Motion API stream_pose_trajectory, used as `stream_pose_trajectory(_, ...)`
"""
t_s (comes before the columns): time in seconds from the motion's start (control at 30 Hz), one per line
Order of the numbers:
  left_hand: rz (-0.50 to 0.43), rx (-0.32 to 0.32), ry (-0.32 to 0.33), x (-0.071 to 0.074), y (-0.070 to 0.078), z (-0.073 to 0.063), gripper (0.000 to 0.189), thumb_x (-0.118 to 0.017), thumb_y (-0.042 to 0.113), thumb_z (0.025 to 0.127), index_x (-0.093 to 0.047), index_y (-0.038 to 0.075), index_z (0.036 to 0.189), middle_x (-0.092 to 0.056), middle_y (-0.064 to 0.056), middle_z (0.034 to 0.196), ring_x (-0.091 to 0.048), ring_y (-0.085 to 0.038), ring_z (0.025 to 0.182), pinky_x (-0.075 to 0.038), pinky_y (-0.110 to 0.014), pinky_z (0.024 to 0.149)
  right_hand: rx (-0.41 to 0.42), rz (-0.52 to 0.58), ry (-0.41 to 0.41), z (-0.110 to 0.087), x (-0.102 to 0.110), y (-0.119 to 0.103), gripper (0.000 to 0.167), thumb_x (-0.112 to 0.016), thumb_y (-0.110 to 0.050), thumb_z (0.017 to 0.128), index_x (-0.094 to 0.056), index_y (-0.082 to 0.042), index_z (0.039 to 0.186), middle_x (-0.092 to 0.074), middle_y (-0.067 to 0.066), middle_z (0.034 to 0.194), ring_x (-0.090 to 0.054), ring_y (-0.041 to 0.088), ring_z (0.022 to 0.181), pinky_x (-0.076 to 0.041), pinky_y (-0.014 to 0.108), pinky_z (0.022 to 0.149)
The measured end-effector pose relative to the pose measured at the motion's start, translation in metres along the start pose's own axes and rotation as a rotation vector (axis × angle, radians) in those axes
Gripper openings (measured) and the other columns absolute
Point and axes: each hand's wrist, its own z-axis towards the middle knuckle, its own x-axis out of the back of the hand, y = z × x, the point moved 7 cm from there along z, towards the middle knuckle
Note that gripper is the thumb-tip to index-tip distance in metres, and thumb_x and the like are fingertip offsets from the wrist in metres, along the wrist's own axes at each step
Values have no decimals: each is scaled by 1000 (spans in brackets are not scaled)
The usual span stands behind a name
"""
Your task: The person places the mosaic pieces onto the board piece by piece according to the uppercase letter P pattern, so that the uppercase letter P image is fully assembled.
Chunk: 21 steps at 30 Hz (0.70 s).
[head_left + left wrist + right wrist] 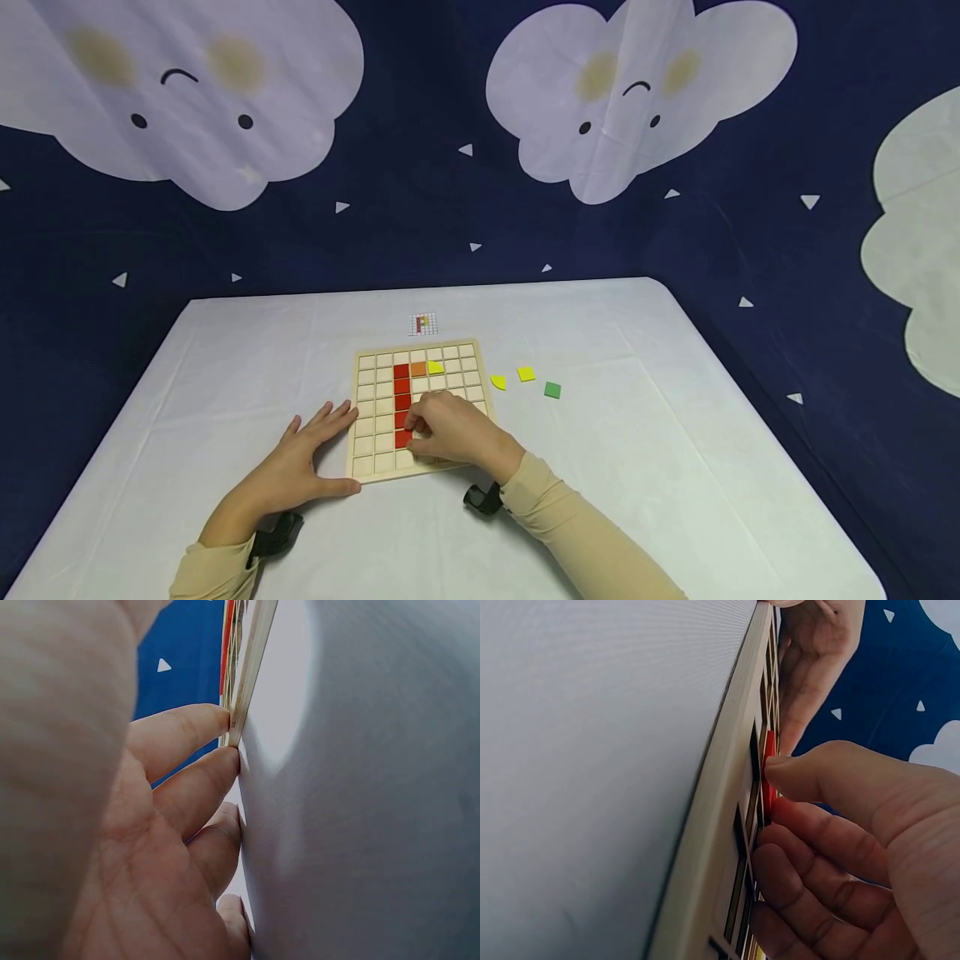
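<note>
The right hand (453, 429), fingers curled, pinches the lowest square red tile (401, 439), partly hiding the wooden grid board (383, 461); the left hand (296, 467), spread, touches its edge.

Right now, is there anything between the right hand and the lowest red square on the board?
Nothing visible is in the way: the right hand touches the lowest red square with its thumb and a finger. The left hand is at the left edge of the board, away from that square.

Perhaps a studio, cloud backdrop (420, 100), white table (675, 483)
</note>
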Motion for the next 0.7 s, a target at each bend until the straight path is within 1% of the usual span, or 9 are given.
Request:
stream_pose_trajectory(0.2,-11,-4,2,0,0,0,109,-99,46,71,-50,9,161,-41,-21,170,-23,-55,162,-8,-83,124,-10,7,-1,1,-2,2,9,-81,-12,89,-79,-13,98,-65,-9,84,-52,-1,75,-44,11,66)
stream_pose_trajectory(0.43,-17,-13,5,-1,1,-1,109,-99,46,70,-50,9,161,-42,-21,170,-24,-56,161,-9,-83,124,0,41,-10,-1,0,5,10,-83,-16,92,-80,-12,100,-69,-6,86,-55,1,77,-47,11,69)
stream_pose_trajectory(0.6,-15,-11,3,-1,1,-1,109,-99,45,70,-50,9,161,-42,-21,170,-23,-55,161,-8,-82,124,5,72,-14,-4,9,13,11,-81,-16,94,-80,-11,104,-73,-3,91,-59,2,80,-50,12,73)
stream_pose_trajectory(0.7,-14,-10,1,0,1,0,110,-99,45,70,-50,9,161,-42,-21,170,-23,-55,161,-8,-82,125,5,89,2,-7,19,22,12,-80,-15,95,-80,-10,105,-74,-1,93,-60,4,81,-52,15,75)
